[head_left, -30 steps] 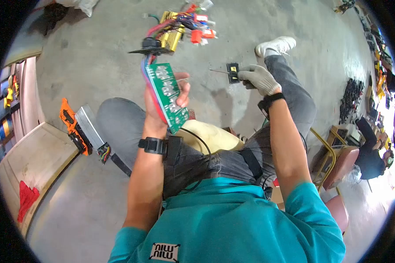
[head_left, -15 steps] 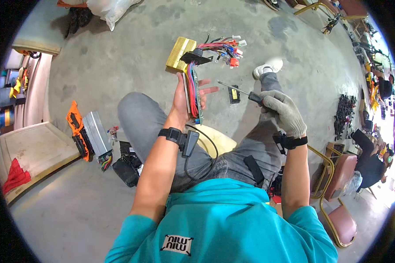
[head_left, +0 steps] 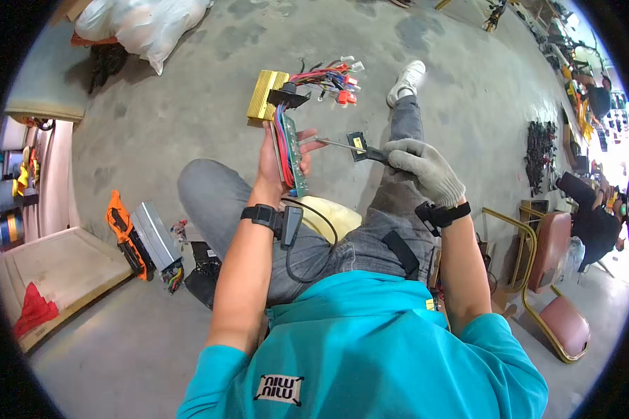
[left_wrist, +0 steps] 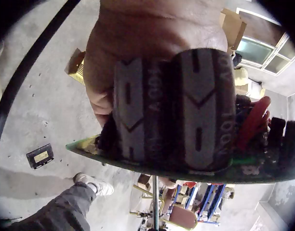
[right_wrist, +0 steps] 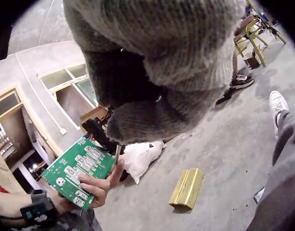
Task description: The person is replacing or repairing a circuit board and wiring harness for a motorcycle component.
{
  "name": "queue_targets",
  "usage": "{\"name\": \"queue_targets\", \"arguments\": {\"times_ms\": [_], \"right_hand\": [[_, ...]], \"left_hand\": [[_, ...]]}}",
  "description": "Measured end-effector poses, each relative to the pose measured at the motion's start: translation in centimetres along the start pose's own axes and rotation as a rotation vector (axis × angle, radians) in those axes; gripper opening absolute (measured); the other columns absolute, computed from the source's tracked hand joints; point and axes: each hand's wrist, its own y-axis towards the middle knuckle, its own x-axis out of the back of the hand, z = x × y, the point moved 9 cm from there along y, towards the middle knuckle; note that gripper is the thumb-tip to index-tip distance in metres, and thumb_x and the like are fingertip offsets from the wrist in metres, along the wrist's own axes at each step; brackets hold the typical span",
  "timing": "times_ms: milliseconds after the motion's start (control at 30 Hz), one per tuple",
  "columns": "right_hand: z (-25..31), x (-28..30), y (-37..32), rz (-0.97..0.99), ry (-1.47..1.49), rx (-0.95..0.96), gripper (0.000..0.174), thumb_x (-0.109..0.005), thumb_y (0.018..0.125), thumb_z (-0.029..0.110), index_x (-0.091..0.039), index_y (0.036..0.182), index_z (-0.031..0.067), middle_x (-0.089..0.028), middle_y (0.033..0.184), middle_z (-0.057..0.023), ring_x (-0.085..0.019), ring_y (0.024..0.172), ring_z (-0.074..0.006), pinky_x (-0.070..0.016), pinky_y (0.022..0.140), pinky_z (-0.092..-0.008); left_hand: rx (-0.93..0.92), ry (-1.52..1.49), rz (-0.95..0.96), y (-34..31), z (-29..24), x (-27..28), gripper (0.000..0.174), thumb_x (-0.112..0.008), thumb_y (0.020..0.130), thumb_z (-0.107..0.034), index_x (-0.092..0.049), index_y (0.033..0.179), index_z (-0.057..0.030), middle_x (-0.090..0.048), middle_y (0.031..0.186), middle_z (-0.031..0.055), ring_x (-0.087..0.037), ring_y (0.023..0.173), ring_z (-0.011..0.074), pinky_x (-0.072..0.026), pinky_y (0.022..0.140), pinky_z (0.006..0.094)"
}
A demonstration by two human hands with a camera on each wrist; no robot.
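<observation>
My bare left hand (head_left: 268,160) holds a green circuit board (head_left: 295,155), turned nearly edge-on in the head view. Red and blue wires run from it to a black end plate (head_left: 287,98). Two large capacitors (left_wrist: 200,110) on the board fill the left wrist view. In the right wrist view, the left fingers press on the board's soldered face. My gloved right hand (head_left: 426,171) grips a screwdriver (head_left: 342,145) by its dark handle, tip close to the left fingertips beside the board. A gold finned housing (right_wrist: 187,188) lies on the floor beyond.
A small black case with a yellow label (head_left: 357,145) is on the floor. Coloured leads with connectors (head_left: 339,82) extend past the end plate. At left are a silver finned box (head_left: 156,234) and an orange part (head_left: 123,230); a chair (head_left: 548,251) stands at right.
The board has turned from face-up to nearly edge-on. My right hand has swung the screwdriver from above the small black case toward the board. The head view has shifted too.
</observation>
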Motion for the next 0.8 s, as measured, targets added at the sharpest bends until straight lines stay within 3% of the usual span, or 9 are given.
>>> {"name": "queue_targets", "arguments": {"times_ms": [100,167,400,467,800], "right_hand": [[0.6,-0.2,0.2,-0.023,-0.062,0.084,0.036,-0.067,0.094,0.021,-0.065,0.121,-0.0021,-0.067,0.099,-0.006,-0.065,0.078,-0.0102,-0.0548,0.069,-0.0235],[0.5,-0.7,0.0,-0.038,0.078,-0.031,0.037,-0.067,0.094,0.021,-0.064,0.122,-0.0028,-0.066,0.1,-0.0054,-0.064,0.077,-0.01,-0.0549,0.069,-0.0233],[0.3,-0.7,0.3,-0.038,0.047,-0.015,0.037,-0.067,0.094,0.02,-0.064,0.122,-0.003,-0.066,0.098,-0.0044,-0.063,0.074,-0.0097,-0.054,0.067,-0.0228],[0.1,-0.6,0.3,-0.025,-0.047,-0.027,0.042,-0.066,0.091,0.027,-0.067,0.119,-0.0038,-0.066,0.093,-0.0042,-0.058,0.077,-0.0105,-0.0484,0.071,-0.0257],[0.2,-0.8,0.3,-0.049,-0.013,-0.046,0.04,-0.065,0.091,0.027,-0.069,0.116,-0.0038,-0.066,0.094,-0.0051,-0.058,0.081,-0.012,-0.0478,0.075,-0.0258]], "left_hand": [[-0.002,0.023,-0.041,-0.5,-0.1,0.0,0.109,-0.025,0.084,-0.091,-0.054,0.127,0.0052,-0.061,0.122,0.0367,-0.06,0.05,0.0145,-0.0496,0.044,0.0279],[-0.002,0.023,-0.058,-0.8,-0.3,0.2,0.109,-0.025,0.084,-0.091,-0.055,0.126,0.005,-0.061,0.122,0.0368,-0.06,0.049,0.0143,-0.0497,0.043,0.0278],[-0.013,0.051,-0.053,-1.0,-0.6,0.0,0.108,-0.025,0.084,-0.091,-0.055,0.125,0.0047,-0.061,0.121,0.0362,-0.058,0.048,0.0134,-0.0508,0.044,0.0269],[-0.013,0.034,-0.061,-1.0,-0.6,0.0,0.105,-0.024,0.086,-0.089,-0.056,0.124,0.0045,-0.062,0.12,0.0345,-0.058,0.047,0.0132,-0.0505,0.043,0.0266],[-0.006,0.063,-0.054,-0.9,-0.9,-0.1,0.102,-0.019,0.09,-0.085,-0.057,0.12,0.0045,-0.066,0.115,0.0307,-0.057,0.047,0.0134,-0.0512,0.042,0.027]]}}
